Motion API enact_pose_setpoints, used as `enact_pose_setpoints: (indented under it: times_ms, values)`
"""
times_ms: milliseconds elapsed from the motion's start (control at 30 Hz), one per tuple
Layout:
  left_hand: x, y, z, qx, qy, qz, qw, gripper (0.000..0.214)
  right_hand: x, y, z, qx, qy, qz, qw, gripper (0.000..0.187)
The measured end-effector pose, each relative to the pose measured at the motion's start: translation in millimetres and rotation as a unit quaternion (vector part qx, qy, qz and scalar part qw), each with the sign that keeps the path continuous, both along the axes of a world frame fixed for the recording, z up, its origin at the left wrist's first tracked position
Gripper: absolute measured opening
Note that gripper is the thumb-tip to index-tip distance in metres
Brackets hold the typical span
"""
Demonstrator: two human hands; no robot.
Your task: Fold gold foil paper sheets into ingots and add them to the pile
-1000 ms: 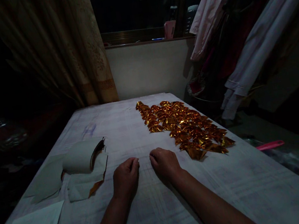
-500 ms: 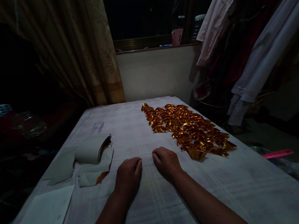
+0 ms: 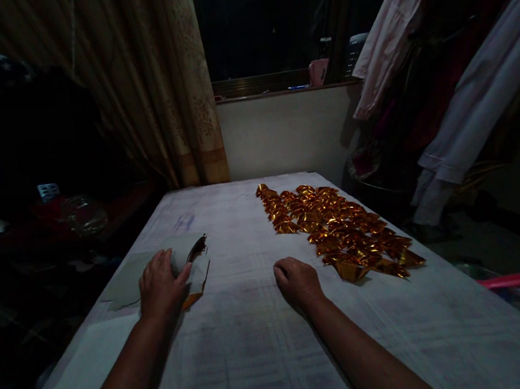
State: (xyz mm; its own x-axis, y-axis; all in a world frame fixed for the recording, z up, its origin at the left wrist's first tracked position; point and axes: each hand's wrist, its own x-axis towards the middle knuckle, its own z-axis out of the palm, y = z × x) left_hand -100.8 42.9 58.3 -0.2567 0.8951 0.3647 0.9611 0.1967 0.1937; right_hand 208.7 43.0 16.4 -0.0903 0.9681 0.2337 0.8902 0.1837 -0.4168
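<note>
My left hand rests at the near side of a curled stack of pale-backed foil paper. Its thumb is apart from the fingers and it covers part of the stack; whether any sheet is pinched cannot be seen. Orange foil shows at the edge of a sheet beneath. On the bare cloth in the middle, my right hand lies curled into a loose fist with nothing visible in it. To its right spreads a pile of folded shiny gold foil pieces.
A white plaid cloth covers the table. A flat white sheet lies at the left edge. Clothes hang at the right, above a pink handle. Behind stand a curtain and a sill with a pink cup.
My left hand has moved left from the middle of the table onto the paper stack, its fingers opening from a fist. My right hand stays closed in place. The view has shifted slightly left.
</note>
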Motion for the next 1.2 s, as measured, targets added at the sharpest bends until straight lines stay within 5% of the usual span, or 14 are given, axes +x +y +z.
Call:
enact_pose_setpoints:
  times_ms: [233,533,1200]
  values:
    - [-14,27,-2.8,-0.125,0.003,0.016,0.992,0.075,1,0,0.1,0.0,0.006,-0.001,1.0,0.02]
    - [-28,49,20.1,-0.183,0.006,0.007,0.983,0.062,2,-2,2.2,-0.001,0.02,0.0,1.0,0.02]
    - [6,16,32.4,-0.183,0.077,-0.013,0.98,0.043,3,4,-0.9,-0.019,0.113,-0.019,0.993,0.021]
